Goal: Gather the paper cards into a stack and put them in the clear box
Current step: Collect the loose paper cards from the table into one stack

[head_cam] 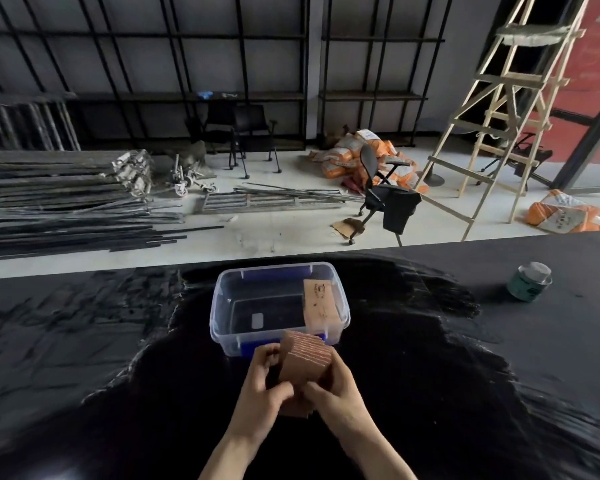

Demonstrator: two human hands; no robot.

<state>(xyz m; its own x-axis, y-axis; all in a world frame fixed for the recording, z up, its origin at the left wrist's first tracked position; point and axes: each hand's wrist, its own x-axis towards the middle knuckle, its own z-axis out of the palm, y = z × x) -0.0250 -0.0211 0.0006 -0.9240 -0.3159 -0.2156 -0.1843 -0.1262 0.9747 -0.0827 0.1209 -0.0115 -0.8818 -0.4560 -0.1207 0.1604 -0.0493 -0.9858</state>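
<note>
A thick stack of brown paper cards (305, 358) is held upright on the black table, just in front of the clear box (222, 327). My left hand (264, 386) grips the stack's left side and my right hand (336, 389) grips its right side. A few more cards (297, 407) lie under my hands, partly hidden. The clear box has blue handles. Inside it, one brown printed card (321, 304) leans against the right wall.
A green-labelled tin with a silver lid (530, 281) stands at the table's far right. Beyond the table's far edge are a floor with metal bars, a black office chair (381, 192), orange sacks and a wooden ladder (499, 109).
</note>
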